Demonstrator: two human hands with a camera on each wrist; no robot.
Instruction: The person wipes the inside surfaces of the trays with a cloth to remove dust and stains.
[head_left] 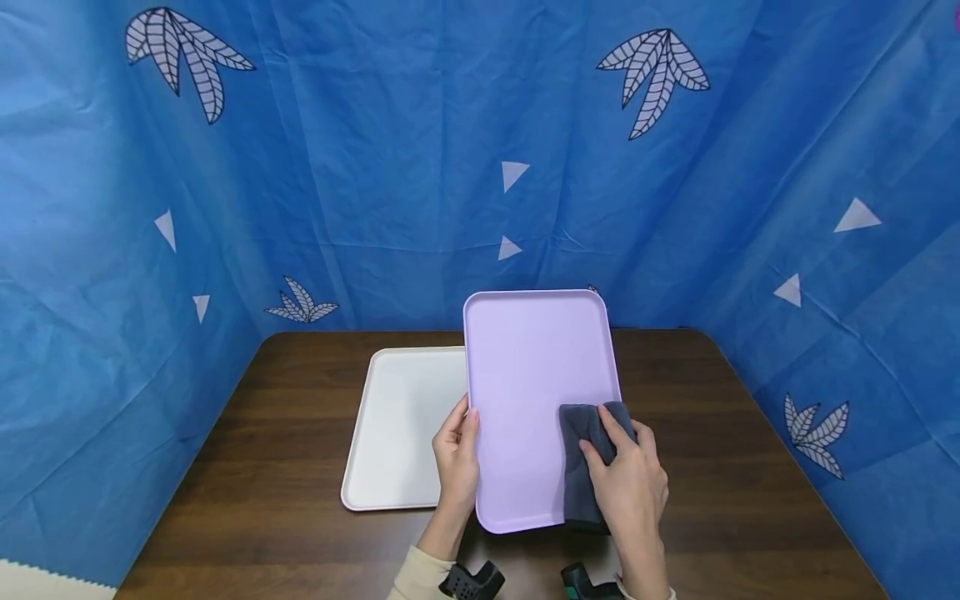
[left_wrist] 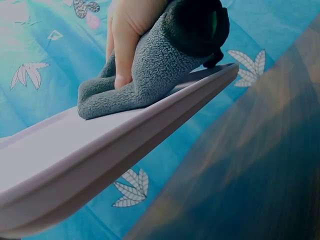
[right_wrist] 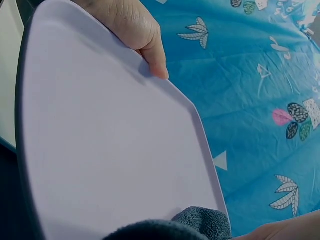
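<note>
A lavender rectangular tray [head_left: 532, 358] is held up at a tilt above the table in the head view. My left hand [head_left: 458, 467] grips its left rim, the thumb lying along the edge; in the right wrist view that thumb [right_wrist: 157, 62] hooks over the rim. With my right hand [head_left: 630, 483] I hold a folded dark grey cloth [head_left: 579, 467] against the tray's lower right side. Fluffy terry texture shows on the cloth [left_wrist: 155, 65] in the left wrist view, where it lies over the tray's inner face and rim.
Behind the lavender tray, a white tray [head_left: 405, 425] lies flat on the brown wooden table [head_left: 285, 417], partly covered from sight. Blue patterned fabric [head_left: 390, 167] hangs around the table's back and sides.
</note>
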